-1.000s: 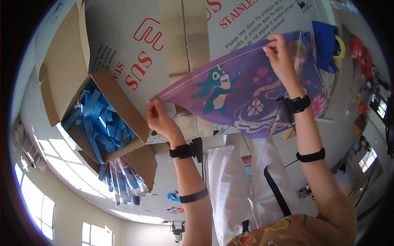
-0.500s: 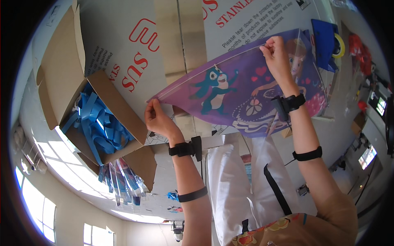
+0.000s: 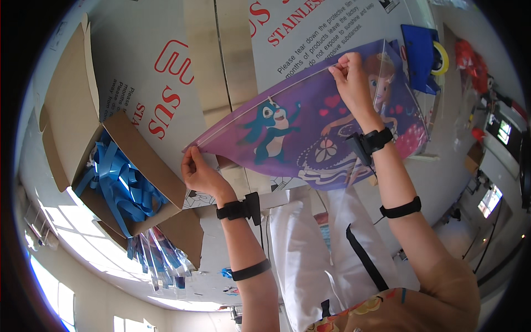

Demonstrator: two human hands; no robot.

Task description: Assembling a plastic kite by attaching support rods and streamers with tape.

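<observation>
One purple printed bag (image 3: 312,130) stretches over the tabletop (image 3: 213,66); the left hand (image 3: 203,174), beside a cardboard box (image 3: 148,157), pinches its left corner, while the right hand (image 3: 353,86) has its grip closed on the far edge.

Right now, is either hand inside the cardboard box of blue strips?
No, the left hand pinches the purple bag by a corner and the right hand holds its top edge, both outside the box.

Right hand (image 3: 354,84) sits slightly farther left along the bag (image 3: 310,119), nearer the left hand (image 3: 204,176), more of the printed figure (image 3: 381,88) showing, whole scene lying further left.
</observation>
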